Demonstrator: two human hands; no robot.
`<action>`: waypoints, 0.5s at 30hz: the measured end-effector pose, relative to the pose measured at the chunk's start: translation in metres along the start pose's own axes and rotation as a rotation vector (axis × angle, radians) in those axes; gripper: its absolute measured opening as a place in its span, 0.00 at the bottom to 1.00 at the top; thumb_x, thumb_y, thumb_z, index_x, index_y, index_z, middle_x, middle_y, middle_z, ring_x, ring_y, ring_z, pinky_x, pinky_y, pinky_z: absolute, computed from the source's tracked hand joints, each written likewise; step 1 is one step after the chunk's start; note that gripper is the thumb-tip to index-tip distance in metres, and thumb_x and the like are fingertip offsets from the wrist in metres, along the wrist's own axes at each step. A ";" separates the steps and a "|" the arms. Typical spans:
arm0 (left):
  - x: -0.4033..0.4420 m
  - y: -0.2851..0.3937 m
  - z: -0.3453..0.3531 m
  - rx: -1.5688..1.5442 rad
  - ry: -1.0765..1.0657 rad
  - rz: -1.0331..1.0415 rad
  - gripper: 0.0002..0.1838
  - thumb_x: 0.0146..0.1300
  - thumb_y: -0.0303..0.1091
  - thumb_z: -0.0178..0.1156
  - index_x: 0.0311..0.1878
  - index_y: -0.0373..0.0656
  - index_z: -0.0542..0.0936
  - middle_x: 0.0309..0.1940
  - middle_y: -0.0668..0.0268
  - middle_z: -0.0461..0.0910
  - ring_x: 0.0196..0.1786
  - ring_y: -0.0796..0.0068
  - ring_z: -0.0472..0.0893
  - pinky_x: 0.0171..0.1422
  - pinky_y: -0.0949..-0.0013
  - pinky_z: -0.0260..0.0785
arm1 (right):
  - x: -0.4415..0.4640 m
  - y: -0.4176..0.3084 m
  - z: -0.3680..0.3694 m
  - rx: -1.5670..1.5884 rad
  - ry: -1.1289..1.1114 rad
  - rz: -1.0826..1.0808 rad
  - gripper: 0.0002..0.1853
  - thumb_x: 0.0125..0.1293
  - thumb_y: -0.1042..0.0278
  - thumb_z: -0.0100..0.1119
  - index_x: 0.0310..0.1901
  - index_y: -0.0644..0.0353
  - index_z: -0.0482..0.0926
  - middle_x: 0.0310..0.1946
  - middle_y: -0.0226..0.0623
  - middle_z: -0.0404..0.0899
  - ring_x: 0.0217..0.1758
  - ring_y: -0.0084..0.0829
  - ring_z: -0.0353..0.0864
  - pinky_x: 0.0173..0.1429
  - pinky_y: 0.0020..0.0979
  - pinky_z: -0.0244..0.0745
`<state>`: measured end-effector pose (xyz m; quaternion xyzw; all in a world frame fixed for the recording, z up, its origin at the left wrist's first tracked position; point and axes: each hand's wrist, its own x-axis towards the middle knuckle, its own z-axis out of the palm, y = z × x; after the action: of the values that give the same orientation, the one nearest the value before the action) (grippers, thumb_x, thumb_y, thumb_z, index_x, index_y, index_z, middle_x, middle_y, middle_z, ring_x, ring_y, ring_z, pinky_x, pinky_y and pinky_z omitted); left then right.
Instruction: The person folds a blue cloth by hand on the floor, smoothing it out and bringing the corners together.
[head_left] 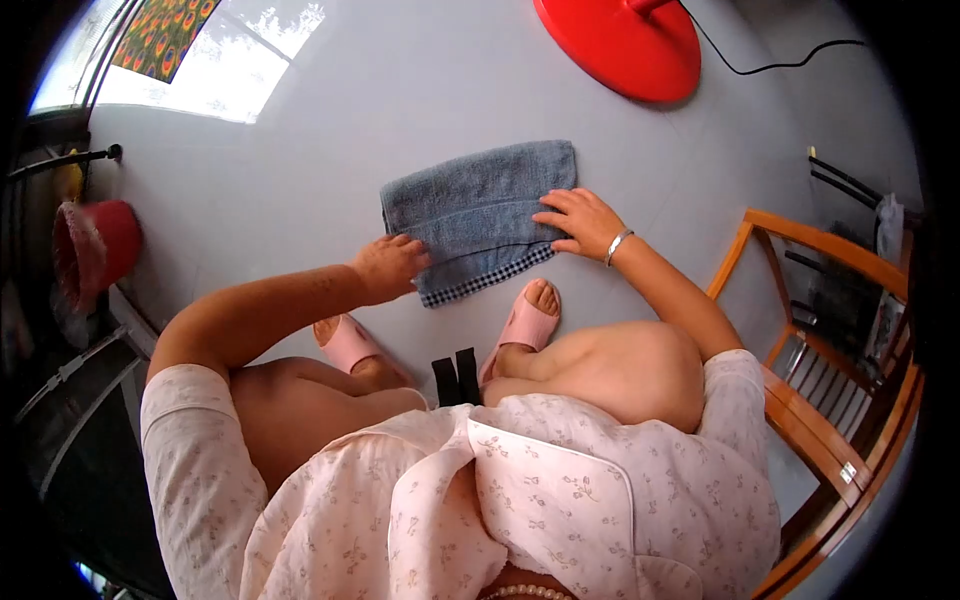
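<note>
A blue-grey towel (480,190) lies folded on the light grey floor (290,190), with a dark checked strip along its near edge. At the towel's left edge rests my left hand (392,268), its fingers on the cloth and pointing right. My right hand (585,220), with a silver bracelet at the wrist, touches the towel's right side, fingers spread over the fabric. Both hands lie on top of the cloth, and neither is closed round it. The underside of the towel is hidden.
My feet in pink slippers (528,318) are just below the towel. A red round base (640,50) with a black cable stands at the top right. On the right is a wooden chair (815,430); a red bucket (110,240) is at the left.
</note>
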<state>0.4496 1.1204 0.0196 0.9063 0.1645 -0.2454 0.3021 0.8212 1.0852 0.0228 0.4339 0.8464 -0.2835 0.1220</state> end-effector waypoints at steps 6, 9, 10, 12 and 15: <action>0.025 0.026 0.009 0.310 -0.073 0.024 0.44 0.57 0.60 0.66 0.71 0.45 0.65 0.66 0.62 0.66 0.68 0.64 0.64 0.68 0.49 0.60 | -0.007 -0.019 0.038 -0.189 0.016 0.113 0.44 0.50 0.47 0.72 0.70 0.35 0.64 0.75 0.26 0.56 0.79 0.35 0.49 0.76 0.47 0.51; 0.048 0.017 0.024 0.308 -0.007 0.006 0.35 0.62 0.51 0.63 0.69 0.48 0.67 0.61 0.66 0.68 0.65 0.66 0.65 0.63 0.47 0.62 | -0.005 0.006 0.066 -0.155 0.102 0.081 0.42 0.51 0.51 0.72 0.70 0.32 0.64 0.72 0.23 0.58 0.77 0.33 0.51 0.75 0.48 0.54; 0.054 0.011 0.028 0.260 0.023 0.005 0.30 0.64 0.47 0.62 0.67 0.48 0.69 0.59 0.68 0.69 0.63 0.67 0.66 0.61 0.48 0.64 | -0.001 0.007 0.062 -0.117 0.115 0.073 0.41 0.52 0.54 0.73 0.69 0.32 0.64 0.71 0.23 0.60 0.76 0.33 0.53 0.74 0.47 0.55; 0.060 -0.001 0.033 0.318 0.135 0.029 0.21 0.63 0.37 0.59 0.60 0.50 0.73 0.54 0.69 0.71 0.60 0.66 0.70 0.57 0.51 0.67 | 0.008 0.017 0.057 -0.092 0.213 0.040 0.32 0.51 0.61 0.72 0.60 0.37 0.74 0.63 0.23 0.68 0.69 0.34 0.63 0.70 0.43 0.63; 0.076 -0.018 0.033 -0.088 0.244 -0.023 0.16 0.58 0.29 0.60 0.51 0.45 0.76 0.47 0.61 0.76 0.54 0.58 0.76 0.55 0.56 0.71 | 0.028 0.025 0.040 0.116 0.366 -0.011 0.11 0.53 0.71 0.64 0.40 0.48 0.83 0.46 0.26 0.80 0.55 0.35 0.75 0.57 0.34 0.76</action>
<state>0.4934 1.1250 -0.0528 0.9134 0.2212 -0.1296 0.3163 0.8232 1.0924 -0.0317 0.4800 0.8390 -0.2487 -0.0609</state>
